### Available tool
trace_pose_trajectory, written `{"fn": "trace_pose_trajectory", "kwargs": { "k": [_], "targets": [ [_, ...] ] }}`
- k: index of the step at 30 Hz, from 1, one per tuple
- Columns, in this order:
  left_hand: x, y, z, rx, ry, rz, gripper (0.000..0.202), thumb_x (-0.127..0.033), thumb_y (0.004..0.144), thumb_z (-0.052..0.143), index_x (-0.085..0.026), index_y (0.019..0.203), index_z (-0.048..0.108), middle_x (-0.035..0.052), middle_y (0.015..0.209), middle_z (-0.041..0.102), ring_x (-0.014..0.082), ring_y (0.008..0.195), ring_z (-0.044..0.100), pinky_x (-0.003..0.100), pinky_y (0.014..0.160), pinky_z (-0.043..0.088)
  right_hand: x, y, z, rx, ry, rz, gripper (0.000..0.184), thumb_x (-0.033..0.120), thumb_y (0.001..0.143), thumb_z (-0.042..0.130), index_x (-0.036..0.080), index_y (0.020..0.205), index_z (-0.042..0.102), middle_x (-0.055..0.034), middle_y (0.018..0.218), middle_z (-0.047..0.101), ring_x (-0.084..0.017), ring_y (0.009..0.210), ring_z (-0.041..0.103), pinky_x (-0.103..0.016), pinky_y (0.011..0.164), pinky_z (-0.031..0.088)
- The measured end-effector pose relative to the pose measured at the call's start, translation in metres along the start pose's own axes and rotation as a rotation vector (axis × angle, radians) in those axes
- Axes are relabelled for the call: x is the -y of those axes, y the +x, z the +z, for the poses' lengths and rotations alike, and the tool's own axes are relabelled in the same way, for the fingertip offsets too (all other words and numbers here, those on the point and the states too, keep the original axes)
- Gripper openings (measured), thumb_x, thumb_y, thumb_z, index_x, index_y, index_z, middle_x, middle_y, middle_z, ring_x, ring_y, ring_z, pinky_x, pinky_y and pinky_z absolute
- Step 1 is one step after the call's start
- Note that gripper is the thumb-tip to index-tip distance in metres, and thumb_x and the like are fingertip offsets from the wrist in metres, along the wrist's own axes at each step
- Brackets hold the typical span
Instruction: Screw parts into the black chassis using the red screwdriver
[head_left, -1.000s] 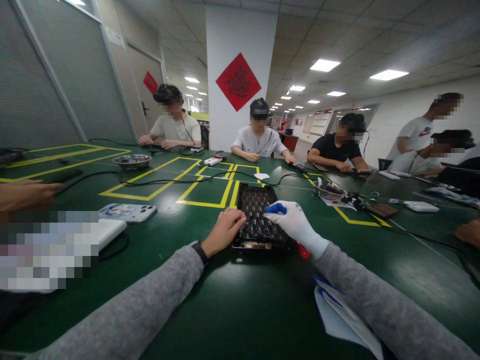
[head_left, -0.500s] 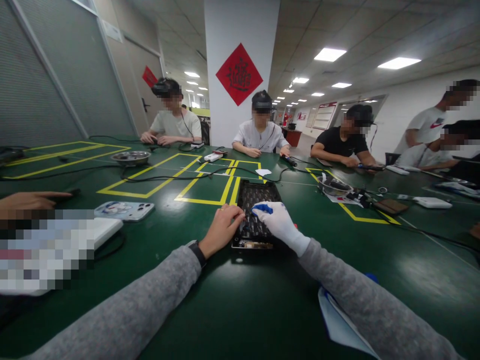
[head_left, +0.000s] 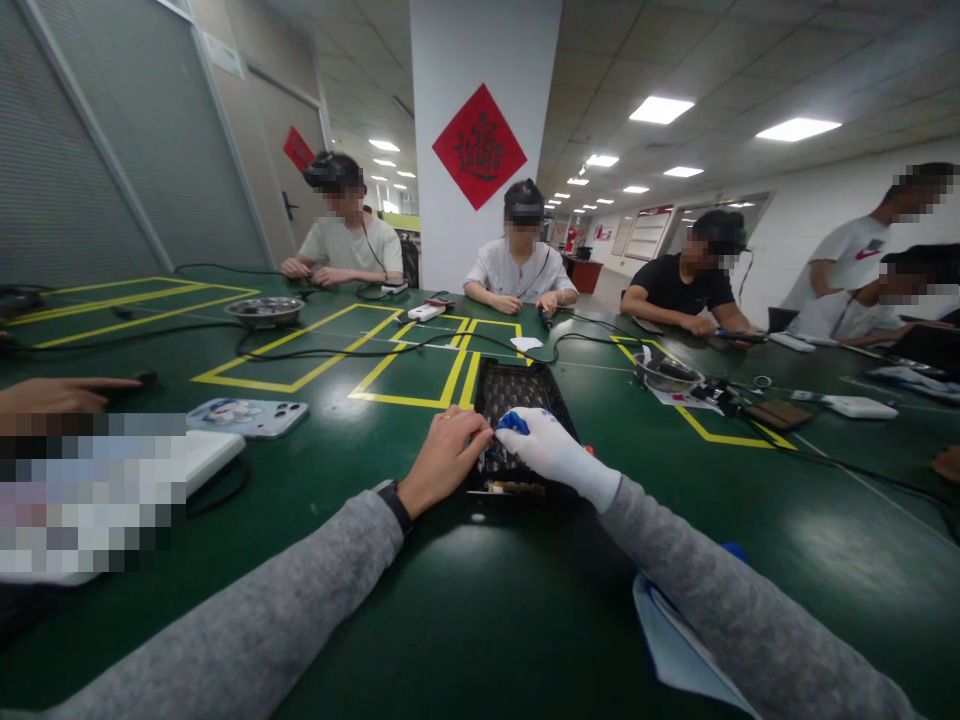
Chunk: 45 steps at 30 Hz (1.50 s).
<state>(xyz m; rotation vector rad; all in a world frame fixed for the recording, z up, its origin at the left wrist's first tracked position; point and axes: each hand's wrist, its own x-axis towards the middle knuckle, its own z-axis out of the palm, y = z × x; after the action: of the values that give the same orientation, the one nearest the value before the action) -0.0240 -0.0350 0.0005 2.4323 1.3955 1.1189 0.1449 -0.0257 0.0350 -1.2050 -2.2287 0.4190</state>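
Although a folded blue-and-white sheet lies nearest on the tabletop, down at five o'clock and partly covered by the right sleeve, it is well apart from the black case, which lies flat, open side up, under the hands, its long axis toward twelve o'clock. The case looks like thin, stiff plastic, so it is probably light, apt to slide on this glossy surface and best gripped by the long rims at three and nine o'clock; the pale strip at its six o'clock end looks like exposed circuitry, likely fragile. The bare left hand is at or just over the nine o'clock rim, fingers bunched close, though I cannot tell whether they pinch anything. The gloved right hand reaches over from three o'clock, its fingers narrow; the blue at their tips may be glove coating or a small object, I cannot tell which. That hand hides much of the case's right side, and the markings inside are blurred. Beside its wrist, only a sliver of a red object shows. Farther off, toward eleven o'clock, the contents of a metal bowl are too small to make out
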Motion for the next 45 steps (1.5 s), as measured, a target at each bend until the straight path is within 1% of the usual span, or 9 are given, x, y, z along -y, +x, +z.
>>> {"fn": "trace_pose_trajectory", "kwargs": {
  "k": [5, 8, 14, 20, 24, 30, 36, 41, 45],
  "targets": [
    [-0.003, -0.005, -0.009, -0.096, -0.065, -0.032, 0.042, -0.032, 0.093, 0.026, -0.018, 0.069, 0.058, 0.0007, 0.074, 0.058, 0.0163, 0.079, 0.047, 0.032, 0.077, 0.031, -0.001, -0.003, -0.002, 0.103, -0.128, -0.1, 0.019, 0.033, 0.08, 0.05, 0.018, 0.079, 0.061, -0.0025, 0.084, 0.058, -0.015, 0.081, 0.05, -0.028, 0.075, 0.037],
    [-0.005, -0.009, -0.014, -0.125, -0.102, -0.02, 0.046, -0.03, 0.093, 0.024, -0.018, 0.066, 0.059, 0.0006, 0.069, 0.055, 0.0154, 0.075, 0.046, 0.032, 0.076, 0.031, 0.001, -0.005, -0.002, 0.166, -0.148, -0.162, 0.019, 0.035, 0.077, 0.055, 0.019, 0.078, 0.065, -0.0042, 0.097, 0.057, -0.017, 0.093, 0.049, -0.031, 0.085, 0.036],
    [-0.007, -0.015, -0.015, -0.063, -0.132, 0.049, 0.054, -0.029, 0.094, 0.021, -0.018, 0.063, 0.065, 0.0016, 0.068, 0.054, 0.0153, 0.075, 0.045, 0.033, 0.076, 0.031, 0.003, -0.007, 0.005, 0.288, 0.038, -0.098, 0.015, 0.027, 0.076, 0.056, 0.016, 0.075, 0.066, -0.0032, 0.087, 0.063, -0.013, 0.076, 0.056, -0.024, 0.072, 0.043],
    [-0.007, -0.014, -0.013, 0.007, -0.149, 0.095, 0.059, -0.031, 0.094, 0.021, -0.02, 0.059, 0.067, 0.0017, 0.066, 0.051, 0.0147, 0.075, 0.045, 0.032, 0.077, 0.031, -0.008, -0.003, 0.009, 0.35, 0.127, -0.189, 0.015, 0.022, 0.078, 0.053, 0.017, 0.074, 0.066, -0.0025, 0.088, 0.064, -0.014, 0.083, 0.057, -0.025, 0.079, 0.042],
    [-0.007, -0.014, -0.013, 0.038, -0.149, 0.096, 0.06, -0.032, 0.094, 0.021, -0.02, 0.058, 0.067, 0.0021, 0.067, 0.051, 0.0149, 0.076, 0.045, 0.032, 0.078, 0.031, -0.007, -0.004, 0.008, 0.386, 0.148, -0.146, 0.015, 0.018, 0.076, 0.051, 0.016, 0.076, 0.066, -0.0022, 0.084, 0.064, -0.014, 0.078, 0.057, -0.024, 0.075, 0.043],
    [-0.007, -0.013, -0.012, 0.048, -0.142, 0.093, 0.059, -0.033, 0.094, 0.021, -0.02, 0.058, 0.067, 0.0021, 0.068, 0.052, 0.0149, 0.077, 0.045, 0.032, 0.078, 0.031, -0.001, -0.007, 0.009, 0.346, 0.129, -0.028, 0.013, 0.016, 0.073, 0.052, 0.015, 0.071, 0.064, -0.0012, 0.074, 0.063, -0.012, 0.069, 0.057, -0.022, 0.063, 0.043],
    [-0.006, -0.013, -0.011, 0.063, -0.125, 0.089, 0.059, -0.033, 0.094, 0.022, -0.021, 0.058, 0.067, 0.0019, 0.069, 0.052, 0.0148, 0.078, 0.045, 0.032, 0.079, 0.031, 0.001, -0.008, 0.008, 0.335, 0.063, -0.02, 0.014, 0.018, 0.072, 0.053, 0.017, 0.076, 0.065, -0.0013, 0.079, 0.064, -0.013, 0.074, 0.058, -0.022, 0.066, 0.043],
    [-0.006, -0.012, -0.011, 0.07, -0.119, 0.08, 0.06, -0.033, 0.094, 0.021, -0.021, 0.059, 0.068, 0.002, 0.069, 0.052, 0.0151, 0.079, 0.045, 0.032, 0.079, 0.031, 0.004, -0.009, 0.007, 0.295, 0.017, 0.065, 0.017, 0.022, 0.07, 0.055, 0.018, 0.083, 0.066, -0.0018, 0.082, 0.066, -0.015, 0.077, 0.059, -0.022, 0.067, 0.043],
    [-0.006, -0.012, -0.011, 0.07, -0.11, 0.077, 0.06, -0.033, 0.094, 0.021, -0.02, 0.059, 0.067, 0.0022, 0.07, 0.051, 0.0152, 0.079, 0.045, 0.031, 0.079, 0.031, 0.003, -0.005, 0.007, 0.279, 0.019, 0.092, 0.016, 0.021, 0.069, 0.054, 0.016, 0.077, 0.066, -0.0024, 0.084, 0.066, -0.014, 0.076, 0.058, -0.021, 0.066, 0.042]
  ]
}}
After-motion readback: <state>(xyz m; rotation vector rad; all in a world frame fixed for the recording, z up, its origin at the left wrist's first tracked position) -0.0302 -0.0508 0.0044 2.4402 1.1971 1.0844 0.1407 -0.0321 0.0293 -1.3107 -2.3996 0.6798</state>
